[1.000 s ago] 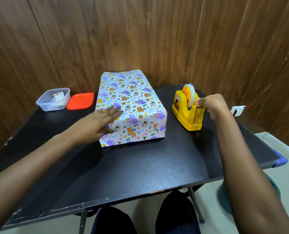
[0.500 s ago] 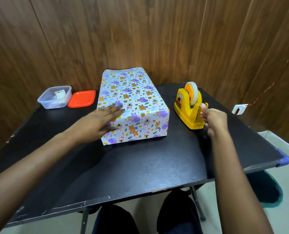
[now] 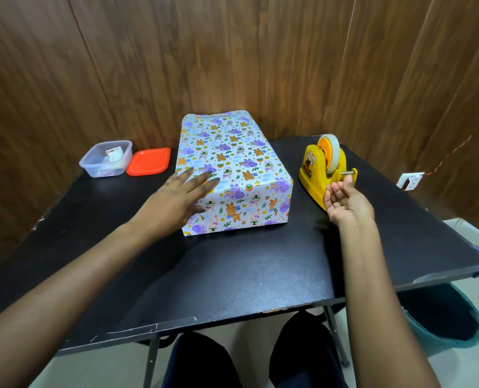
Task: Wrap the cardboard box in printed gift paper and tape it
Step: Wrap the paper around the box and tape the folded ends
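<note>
Steadies the wrapped box, reaches beside the tape dispenser.

Lays the left hand (image 3: 176, 200) palm down on the near left corner of the cardboard box (image 3: 238, 169), fingers (image 3: 204, 180) straight and spread over the top edge, gripping nothing. Holds the right hand (image 3: 344, 203) palm up just beside the near end of the yellow tape dispenser (image 3: 314, 169), its fingers loosely curled and the thumb tip up by the cutter; cannot tell whether any tape is pinched there. Counts one box, covered in printed gift paper (image 3: 221, 152) and lying mid-surface; one dispenser to its right, carrying one tape roll (image 3: 334, 155); one clear tub (image 3: 104, 161) and one red lid (image 3: 148, 161) side by side at far left. Shows a black surface (image 3: 232, 270), scuffed along its near edge, set in a corner of brown wood-panel wall (image 3: 232, 65) over a pale floor (image 3: 468, 264).
</note>
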Demonstrator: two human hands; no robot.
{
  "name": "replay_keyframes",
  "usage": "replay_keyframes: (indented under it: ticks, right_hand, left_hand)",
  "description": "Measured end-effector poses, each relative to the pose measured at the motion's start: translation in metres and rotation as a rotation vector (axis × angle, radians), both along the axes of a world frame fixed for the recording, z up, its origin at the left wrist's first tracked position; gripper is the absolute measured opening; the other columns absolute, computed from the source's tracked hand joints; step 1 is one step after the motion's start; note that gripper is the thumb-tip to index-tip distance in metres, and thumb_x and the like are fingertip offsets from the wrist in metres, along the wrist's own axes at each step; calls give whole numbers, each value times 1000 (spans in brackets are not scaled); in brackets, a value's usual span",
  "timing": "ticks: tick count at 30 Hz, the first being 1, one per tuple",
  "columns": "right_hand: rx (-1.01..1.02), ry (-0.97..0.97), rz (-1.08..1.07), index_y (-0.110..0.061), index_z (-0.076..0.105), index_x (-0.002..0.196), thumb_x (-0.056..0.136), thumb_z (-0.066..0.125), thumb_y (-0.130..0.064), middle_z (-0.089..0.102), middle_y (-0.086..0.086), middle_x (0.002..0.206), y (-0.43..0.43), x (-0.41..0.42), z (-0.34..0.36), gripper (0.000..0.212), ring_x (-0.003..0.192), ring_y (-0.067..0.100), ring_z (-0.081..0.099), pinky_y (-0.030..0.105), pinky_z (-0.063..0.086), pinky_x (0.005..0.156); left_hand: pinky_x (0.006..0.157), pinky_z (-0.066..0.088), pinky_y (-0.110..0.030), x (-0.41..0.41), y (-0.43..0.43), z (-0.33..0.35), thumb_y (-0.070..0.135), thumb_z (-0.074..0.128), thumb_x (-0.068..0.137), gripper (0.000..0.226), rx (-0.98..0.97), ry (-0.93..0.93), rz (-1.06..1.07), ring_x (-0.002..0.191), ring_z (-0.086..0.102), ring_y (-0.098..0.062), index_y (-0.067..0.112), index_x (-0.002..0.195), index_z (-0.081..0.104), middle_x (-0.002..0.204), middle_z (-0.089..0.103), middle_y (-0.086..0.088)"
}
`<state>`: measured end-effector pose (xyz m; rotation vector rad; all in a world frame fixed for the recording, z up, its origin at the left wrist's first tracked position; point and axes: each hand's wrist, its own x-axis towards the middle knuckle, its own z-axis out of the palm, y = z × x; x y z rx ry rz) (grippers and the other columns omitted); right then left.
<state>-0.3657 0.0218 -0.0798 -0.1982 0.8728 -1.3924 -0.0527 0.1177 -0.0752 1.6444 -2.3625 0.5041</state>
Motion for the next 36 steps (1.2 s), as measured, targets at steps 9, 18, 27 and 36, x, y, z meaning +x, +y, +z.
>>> replay_keyframes:
  ticks: [9, 18, 27, 36]
  right_hand:
    - [-165, 301, 524, -4, 60, 80, 93, 48, -2, 62, 2, 49, 73, 59, -15, 17, 45, 9, 61, 17, 49, 44]
    - [-278, 369, 562, -10, 56, 73, 95, 51, -10, 59, -4, 45, 95, 183, -37, 23, 41, 4, 57, 13, 44, 44]
    - [-146, 283, 422, -12, 57, 72, 95, 53, -14, 54, -2, 38, 100, 202, -37, 24, 32, 7, 52, 16, 43, 36]
    - [-143, 672, 702, -9, 47, 67, 92, 60, -32, 51, 5, 32, 90, 185, -32, 36, 24, 15, 49, 12, 34, 31]
  left_hand:
    - [109, 27, -51, 2, -1, 2, 12, 68, 84, 72, 20, 18, -12, 136, 31, -40, 17, 145, 31, 150, 33, -8]
    - [110, 23, -51, 3, -1, 2, 9, 67, 82, 76, 20, 1, -37, 137, 27, -41, 16, 146, 26, 151, 30, -9]
    - [109, 27, -54, 6, -5, 0, 5, 67, 78, 77, 12, -30, -45, 134, 32, -42, 15, 145, 30, 150, 33, -10]
    - [112, 22, -51, 5, -2, 1, 9, 63, 84, 76, 37, -25, -21, 140, 23, -38, 20, 147, 22, 154, 24, -4]
